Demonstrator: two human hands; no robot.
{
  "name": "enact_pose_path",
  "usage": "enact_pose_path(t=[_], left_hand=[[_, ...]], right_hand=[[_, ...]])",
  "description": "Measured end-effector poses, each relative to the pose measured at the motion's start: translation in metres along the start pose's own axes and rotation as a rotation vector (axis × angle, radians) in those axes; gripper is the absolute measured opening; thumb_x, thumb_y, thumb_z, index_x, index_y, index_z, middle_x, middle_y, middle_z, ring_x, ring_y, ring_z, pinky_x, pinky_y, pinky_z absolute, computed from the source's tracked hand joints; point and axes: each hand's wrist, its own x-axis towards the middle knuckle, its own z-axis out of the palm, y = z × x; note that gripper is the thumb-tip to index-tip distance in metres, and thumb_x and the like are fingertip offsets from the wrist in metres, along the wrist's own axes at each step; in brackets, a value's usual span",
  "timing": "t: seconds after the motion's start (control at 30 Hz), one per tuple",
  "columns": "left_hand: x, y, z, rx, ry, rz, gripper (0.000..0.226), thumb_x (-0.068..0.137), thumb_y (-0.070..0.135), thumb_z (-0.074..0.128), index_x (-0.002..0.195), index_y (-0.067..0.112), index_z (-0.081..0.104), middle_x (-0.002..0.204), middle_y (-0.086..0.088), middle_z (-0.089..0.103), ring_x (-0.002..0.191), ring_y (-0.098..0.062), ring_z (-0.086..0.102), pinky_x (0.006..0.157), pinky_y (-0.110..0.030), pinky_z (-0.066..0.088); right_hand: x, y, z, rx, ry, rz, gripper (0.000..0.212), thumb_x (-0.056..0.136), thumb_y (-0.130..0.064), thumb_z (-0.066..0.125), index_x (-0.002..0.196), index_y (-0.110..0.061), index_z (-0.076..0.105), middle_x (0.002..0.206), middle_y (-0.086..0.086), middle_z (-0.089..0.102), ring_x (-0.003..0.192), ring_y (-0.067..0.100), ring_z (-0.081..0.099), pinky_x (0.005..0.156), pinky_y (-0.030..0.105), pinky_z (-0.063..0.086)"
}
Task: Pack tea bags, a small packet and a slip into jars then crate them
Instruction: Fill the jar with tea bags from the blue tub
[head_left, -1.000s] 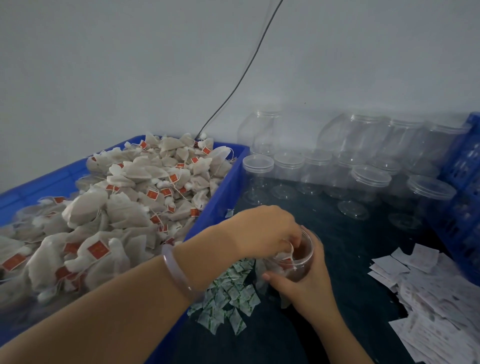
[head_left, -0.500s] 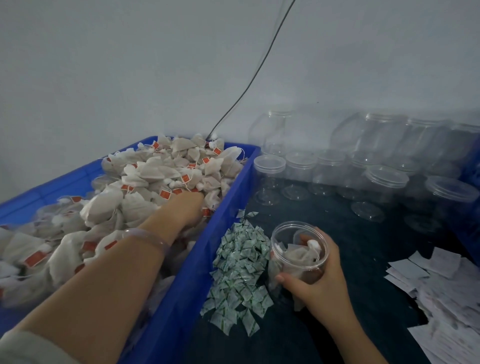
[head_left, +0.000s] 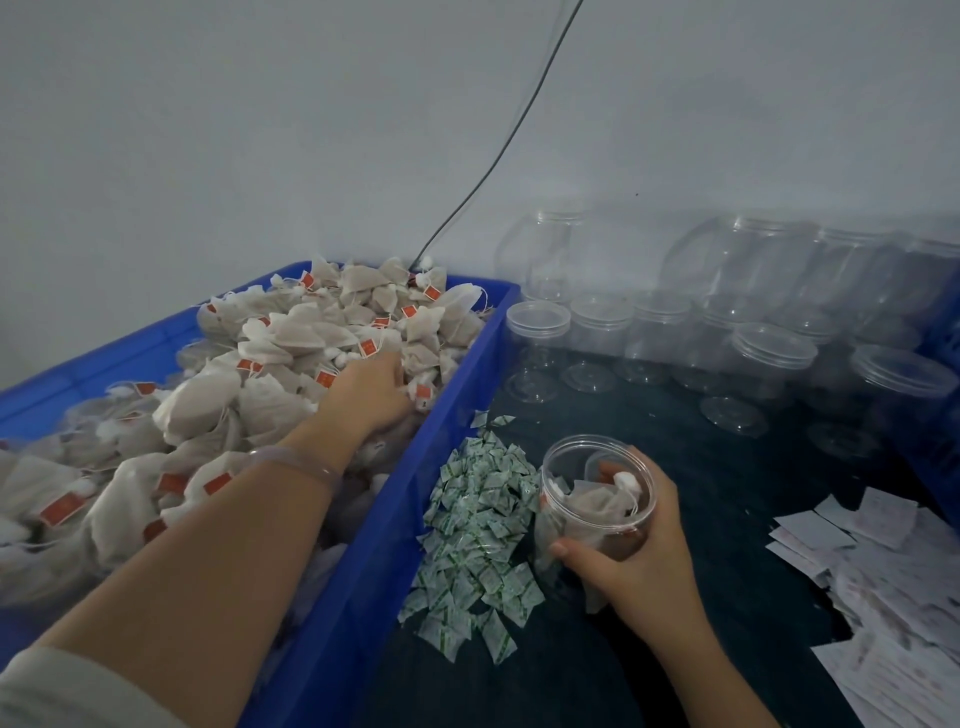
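A blue bin (head_left: 447, 415) on the left is heaped with white tea bags (head_left: 291, 338) bearing red tags. My left hand (head_left: 363, 395) is down in the heap near the bin's right wall, its fingers curled into the bags and partly hidden by them. My right hand (head_left: 639, 561) grips a clear open jar (head_left: 571, 452) standing on the dark table; a few tea bags (head_left: 592, 512) lie inside it. A pile of small green-and-white packets (head_left: 478, 519) sits between the bin and the jar. Paper slips (head_left: 883, 571) are scattered at the right.
Several empty clear jars (head_left: 540, 332) stand upside down in rows at the back against the wall. A blue crate (head_left: 945, 332) shows at the right edge. A black cable (head_left: 493, 156) runs down the wall behind the bin.
My left hand left the jar's mouth, crossed into the bin and now digs into the tea bags. My right hand keeps holding the jar in place.
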Motion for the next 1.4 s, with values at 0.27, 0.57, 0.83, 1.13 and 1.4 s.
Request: enact_pose_path(t=[0.27, 0.57, 0.83, 1.13, 1.4], left_hand=[[-0.003, 0.005, -0.013, -0.582, -0.106, -0.097, 0.018, 0.089, -0.001, 0.053, 0.092, 0.009, 0.068, 0.085, -0.006, 0.066, 0.065, -0.013, 0.062, 0.051, -0.023, 0.048], [-0.042, 0.092, -0.047, -0.740, -0.044, 0.369, 0.010, 0.095, 0.015, 0.059, 0.098, 0.022, 0.065, 0.095, -0.002, 0.068, 0.075, -0.005, 0.066, 0.067, -0.017, 0.054], [-0.079, 0.129, -0.013, -0.087, -0.278, 0.732, 0.028, 0.083, 0.029, 0.074, 0.109, 0.024, 0.064, 0.102, 0.011, 0.064, 0.092, -0.005, 0.056, 0.083, -0.024, 0.045], [-0.077, 0.130, -0.004, 0.115, -0.367, 0.834, 0.016, 0.091, 0.019, 0.063, 0.102, 0.022, 0.075, 0.106, 0.007, 0.071, 0.121, -0.012, 0.054, 0.120, -0.036, -0.003], [-0.082, 0.143, 0.002, 0.508, -0.653, 0.764, 0.047, 0.103, 0.030, 0.021, 0.117, 0.016, 0.064, 0.144, -0.001, 0.049, 0.149, -0.022, 0.007, 0.116, -0.055, -0.017]], right_hand=[[0.000, -0.001, 0.000, 0.031, -0.011, 0.026, 0.096, 0.043, -0.047, 0.089, 0.129, -0.044, 0.046, 0.125, -0.021, 0.058, 0.116, -0.002, 0.057, 0.088, 0.020, 0.048], [-0.001, -0.004, 0.001, 0.042, -0.014, 0.066, 0.101, 0.041, -0.046, 0.089, 0.132, -0.038, 0.045, 0.122, -0.023, 0.058, 0.113, 0.000, 0.059, 0.089, 0.023, 0.051], [-0.001, -0.012, 0.001, 0.032, -0.013, 0.054, 0.093, 0.044, -0.045, 0.088, 0.122, -0.062, 0.040, 0.121, -0.034, 0.053, 0.115, -0.004, 0.056, 0.083, 0.016, 0.052], [-0.001, -0.009, 0.000, 0.032, -0.047, 0.072, 0.115, 0.040, -0.047, 0.088, 0.141, -0.034, 0.034, 0.135, -0.009, 0.053, 0.125, 0.005, 0.052, 0.101, 0.026, 0.047], [-0.003, -0.013, -0.003, 0.022, -0.075, 0.092, 0.117, 0.042, -0.046, 0.089, 0.144, -0.028, 0.033, 0.138, -0.013, 0.049, 0.128, 0.002, 0.049, 0.105, 0.031, 0.047]])
